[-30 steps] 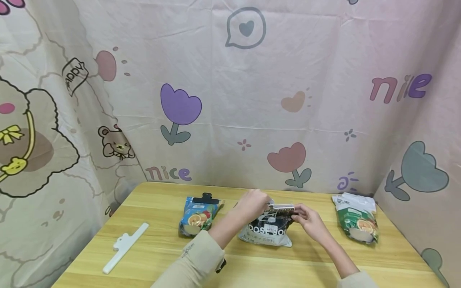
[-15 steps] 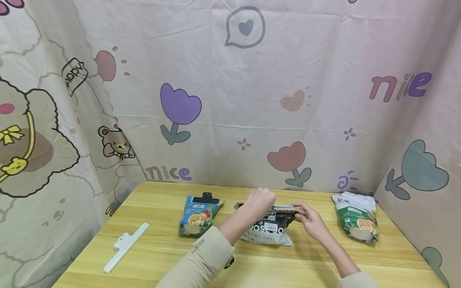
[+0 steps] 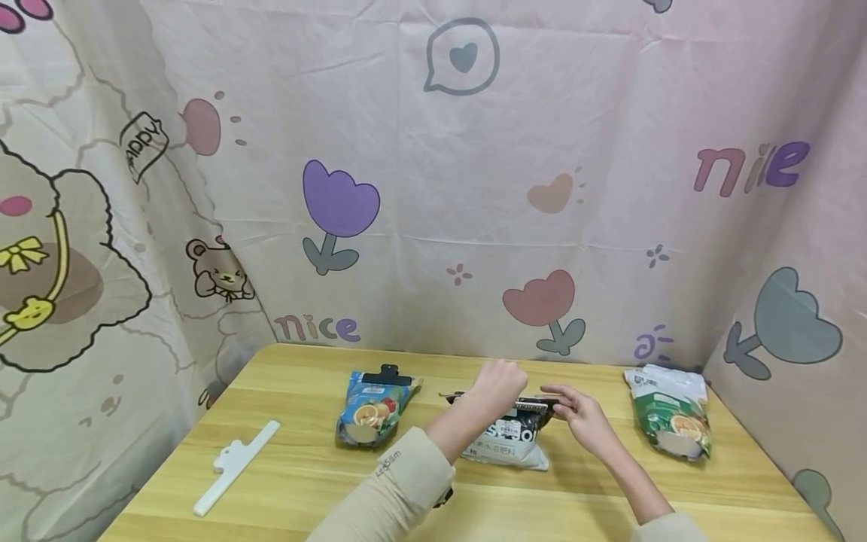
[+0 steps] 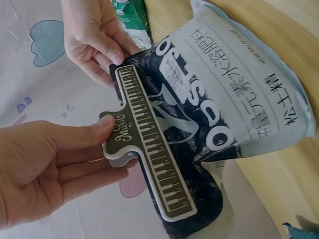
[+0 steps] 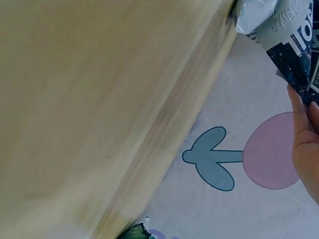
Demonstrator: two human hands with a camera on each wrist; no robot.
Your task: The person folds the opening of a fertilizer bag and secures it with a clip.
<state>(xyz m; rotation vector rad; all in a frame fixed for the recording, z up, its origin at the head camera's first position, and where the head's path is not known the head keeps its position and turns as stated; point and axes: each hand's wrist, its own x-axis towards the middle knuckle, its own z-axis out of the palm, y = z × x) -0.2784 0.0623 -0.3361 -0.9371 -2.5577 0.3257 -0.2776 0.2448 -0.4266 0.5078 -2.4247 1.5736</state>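
Note:
A black-and-white bag (image 3: 506, 446) stands on the table, its black top edge gripped by a long clip (image 4: 155, 144) with a piano-key print and the word "Music". My left hand (image 3: 500, 388) pinches the clip's handle between thumb and fingers, best seen in the left wrist view. At the bag's top right corner, my right hand (image 3: 584, 418) pinches the black film by the clip's end. The right wrist view catches only part of this hand (image 5: 306, 149) and the bag's dark corner. In the head view my left hand and forearm hide much of the clip.
On the wooden table (image 3: 325, 497), a blue bag (image 3: 372, 414) with a black clip (image 3: 388, 375) stands to the left. A white clip (image 3: 237, 467) lies farther left. A green-and-white bag (image 3: 670, 414) is at the right. Behind hangs a printed curtain (image 3: 420, 188).
My left hand has shifted slightly right over the bag. The clip and bag top now tilt so the printed front shows less in the head view. My right hand stays at the corner.

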